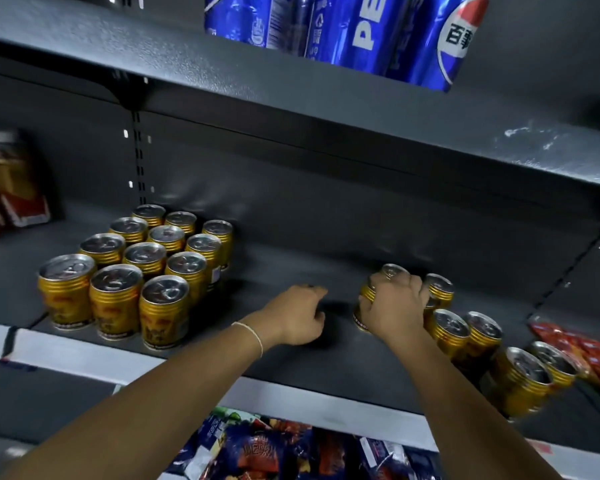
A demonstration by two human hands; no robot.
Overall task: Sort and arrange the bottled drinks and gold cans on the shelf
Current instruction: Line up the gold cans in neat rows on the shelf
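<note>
Right hand (392,306) gripping can (368,292) on shelf (291,265).
Left hand (298,315) curling empty just beside it; can block (136,265) sitting farther left.

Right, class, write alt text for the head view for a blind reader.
A person's right hand grips a gold can on a dark shelf, the left hand curled beside it; a neat block of gold cans stands left.
</note>
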